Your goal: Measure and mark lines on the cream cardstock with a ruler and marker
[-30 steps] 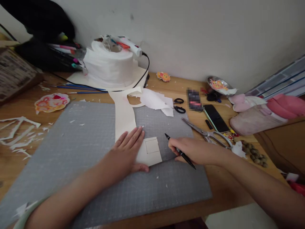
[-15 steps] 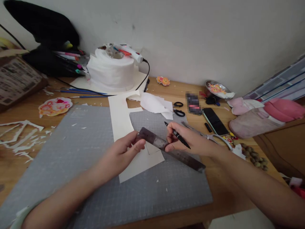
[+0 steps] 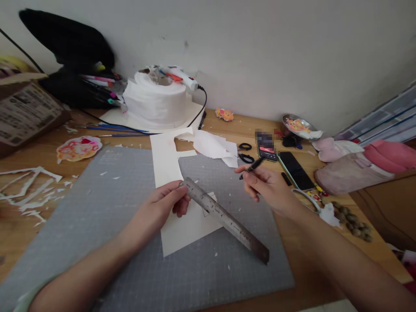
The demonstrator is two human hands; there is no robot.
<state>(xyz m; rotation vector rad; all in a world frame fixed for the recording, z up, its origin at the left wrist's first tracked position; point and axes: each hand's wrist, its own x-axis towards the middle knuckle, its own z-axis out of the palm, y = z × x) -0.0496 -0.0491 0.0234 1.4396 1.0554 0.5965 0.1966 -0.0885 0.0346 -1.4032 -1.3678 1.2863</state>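
Note:
My left hand (image 3: 169, 200) pinches the upper left end of a metal ruler (image 3: 224, 219) between thumb and fingers. The ruler slants down to the right over a cut white sheet of paper (image 3: 182, 236), hiding part of a small drawn outline on it. In my right hand (image 3: 268, 186) is a black marker pen (image 3: 251, 168), held between the fingers and apart from both ruler and paper. Under the paper lies a grey cutting mat (image 3: 130, 208). Black-handled scissors (image 3: 246, 158) rest past the pen, their blades hidden.
A white tissue roll (image 3: 159, 99) with a glue gun (image 3: 182, 77) on top stands by the wall. Two phones (image 3: 296, 170), a metal bowl (image 3: 297, 125) and a pink-lidded bottle (image 3: 357, 173) are at right. Paper scraps (image 3: 29, 190) and a cardboard box (image 3: 29, 108) lie left.
My right hand has come off the ruler and moved right and slightly up, turning the pen. The ruler has swung, its lower end closer to me. My left hand still grips its upper end.

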